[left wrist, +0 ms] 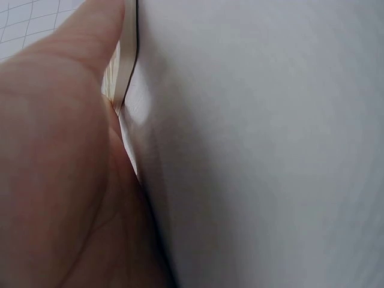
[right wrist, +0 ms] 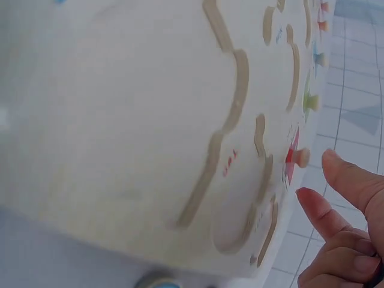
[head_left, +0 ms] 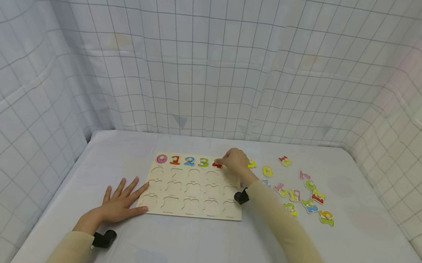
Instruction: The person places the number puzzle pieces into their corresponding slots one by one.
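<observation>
Left hand spread, thumb and forefinger at left edge of puzzle board on tabletop; a push there could slide it. Loose number pieces lie right; a low sleeve could scatter them. Right hand: thumb and forefinger apart, just beside red 4, top row. Flush? Can't tell; bumping its knob might unseat it.

Left grip touches the puzzle board, right grip near the red 4

Cream board; purple 0; blue 2; green 3; red 4; grid-patterned white curtain
</observation>
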A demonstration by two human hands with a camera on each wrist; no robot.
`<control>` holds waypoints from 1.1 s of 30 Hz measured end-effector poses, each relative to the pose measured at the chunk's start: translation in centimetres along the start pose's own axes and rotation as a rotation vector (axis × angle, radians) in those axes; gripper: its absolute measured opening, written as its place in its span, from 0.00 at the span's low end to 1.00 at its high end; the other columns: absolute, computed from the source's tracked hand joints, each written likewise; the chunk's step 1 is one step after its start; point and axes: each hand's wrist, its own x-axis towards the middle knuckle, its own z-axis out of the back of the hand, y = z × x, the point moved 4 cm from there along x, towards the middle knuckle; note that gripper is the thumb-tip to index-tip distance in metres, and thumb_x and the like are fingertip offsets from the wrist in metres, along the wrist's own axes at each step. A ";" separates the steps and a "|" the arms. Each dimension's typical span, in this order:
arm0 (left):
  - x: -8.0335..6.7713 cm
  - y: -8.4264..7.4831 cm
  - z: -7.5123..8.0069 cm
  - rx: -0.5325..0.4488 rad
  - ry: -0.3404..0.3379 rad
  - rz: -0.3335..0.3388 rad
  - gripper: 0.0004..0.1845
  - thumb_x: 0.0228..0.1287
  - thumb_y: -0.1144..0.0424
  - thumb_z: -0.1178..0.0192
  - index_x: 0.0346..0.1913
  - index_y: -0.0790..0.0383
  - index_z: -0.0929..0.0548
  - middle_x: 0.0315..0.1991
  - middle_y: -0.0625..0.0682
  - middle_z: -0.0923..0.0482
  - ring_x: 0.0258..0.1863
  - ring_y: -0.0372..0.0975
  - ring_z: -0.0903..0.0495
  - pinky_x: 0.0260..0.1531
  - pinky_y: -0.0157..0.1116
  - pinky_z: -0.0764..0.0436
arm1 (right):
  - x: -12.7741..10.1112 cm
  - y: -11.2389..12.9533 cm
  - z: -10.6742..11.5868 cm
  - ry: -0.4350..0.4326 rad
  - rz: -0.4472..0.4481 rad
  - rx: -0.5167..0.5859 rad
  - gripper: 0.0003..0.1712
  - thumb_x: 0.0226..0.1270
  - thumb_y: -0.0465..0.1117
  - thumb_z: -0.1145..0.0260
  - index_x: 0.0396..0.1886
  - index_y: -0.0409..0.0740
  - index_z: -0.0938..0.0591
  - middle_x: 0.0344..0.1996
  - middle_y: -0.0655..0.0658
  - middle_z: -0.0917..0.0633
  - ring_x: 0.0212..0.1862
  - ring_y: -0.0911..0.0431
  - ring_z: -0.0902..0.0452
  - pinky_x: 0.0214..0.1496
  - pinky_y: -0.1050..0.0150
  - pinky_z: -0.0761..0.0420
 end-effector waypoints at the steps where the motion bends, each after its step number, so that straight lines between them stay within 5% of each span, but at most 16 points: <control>1: 0.0 -0.1 0.0 -0.002 -0.002 0.001 0.41 0.63 0.36 0.48 0.75 0.43 0.48 0.74 0.62 0.60 0.70 0.61 0.73 0.56 0.64 0.78 | -0.1 -0.3 0.4 -0.004 0.005 0.001 0.17 0.54 0.55 0.28 0.24 0.45 0.13 0.23 0.51 0.16 0.25 0.57 0.26 0.20 0.65 0.31; 7: 0.0 -0.6 0.3 0.015 0.012 0.012 0.41 0.63 0.37 0.47 0.75 0.48 0.46 0.74 0.62 0.61 0.70 0.62 0.73 0.56 0.65 0.77 | 0.3 -3.4 2.8 0.008 0.077 -0.047 0.14 0.59 0.52 0.31 0.33 0.46 0.13 0.34 0.48 0.16 0.28 0.56 0.27 0.22 0.65 0.30; 15: 0.5 1.1 -0.7 0.055 0.021 0.033 0.42 0.61 0.31 0.51 0.75 0.36 0.53 0.75 0.58 0.63 0.71 0.57 0.76 0.56 0.62 0.80 | 1.4 -7.8 4.5 0.023 0.177 -0.076 0.11 0.62 0.48 0.31 0.38 0.47 0.14 0.23 0.48 0.23 0.23 0.56 0.33 0.22 0.65 0.35; 20: 0.1 -0.2 0.0 0.026 0.021 0.028 0.42 0.62 0.35 0.48 0.75 0.47 0.47 0.75 0.61 0.61 0.70 0.61 0.73 0.56 0.64 0.78 | 1.6 -9.9 4.8 0.069 0.179 -0.036 0.11 0.63 0.48 0.32 0.40 0.47 0.13 0.19 0.49 0.30 0.20 0.57 0.40 0.21 0.66 0.40; 33: 0.1 -0.4 0.3 0.048 0.039 0.051 0.43 0.62 0.34 0.48 0.75 0.50 0.46 0.75 0.61 0.61 0.70 0.62 0.72 0.56 0.65 0.77 | 1.5 -10.5 4.8 0.153 0.241 -0.048 0.13 0.66 0.45 0.35 0.47 0.48 0.14 0.19 0.48 0.32 0.23 0.55 0.39 0.26 0.64 0.38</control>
